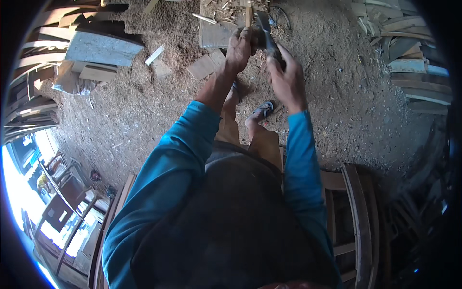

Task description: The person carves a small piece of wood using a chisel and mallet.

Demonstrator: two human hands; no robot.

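Note:
Both my arms, in blue sleeves, reach out toward the top of the view. My left hand (239, 50) is closed around a narrow strip of wood (249, 17), which stands up out of the fist. In my right hand (288, 77) is the dark handle of a long-bladed chopping knife (263, 23); its exact kind is hard to make out. The blade lies just right of the wood strip, and I cannot tell whether they touch. Beyond my hands, wood shavings (226, 8) cover part of a flat wooden block or board (210, 36).
Loose boards (204, 66) lie on the dirt floor (337, 111) left of my hands. Stacks of wood pieces rise at the left (103, 48) and right (409, 65). My sandalled foot (262, 111) is below. Wooden frames (353, 207) and chairs (72, 188) stand near me.

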